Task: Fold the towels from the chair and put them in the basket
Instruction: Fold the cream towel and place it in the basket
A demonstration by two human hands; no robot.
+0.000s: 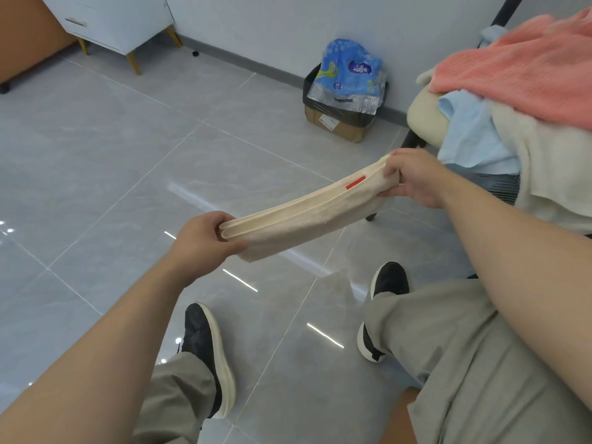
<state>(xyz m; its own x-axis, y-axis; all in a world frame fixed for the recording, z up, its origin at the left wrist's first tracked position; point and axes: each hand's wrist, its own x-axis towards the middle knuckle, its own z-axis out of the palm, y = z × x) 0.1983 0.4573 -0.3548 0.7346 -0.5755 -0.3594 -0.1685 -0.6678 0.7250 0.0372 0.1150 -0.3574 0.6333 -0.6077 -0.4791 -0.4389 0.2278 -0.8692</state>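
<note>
Both hands hold a folded cream towel [307,213] stretched in the air over the tile floor [112,149].
Left hand [205,240] pinches the near end, right hand [413,177] grips the far end by the red tag [355,182]; hands well apart. Chair [426,118] at right carries a pile: pink towel [519,75] on top, blue towel [471,136] and white towel [557,174] hanging over the seat's front edge.

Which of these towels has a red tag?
The folded cream towel stretched between the left hand and right hand; its red tag sits near the right hand. The pink towel, blue towel and white towel on the chair show none.
</note>
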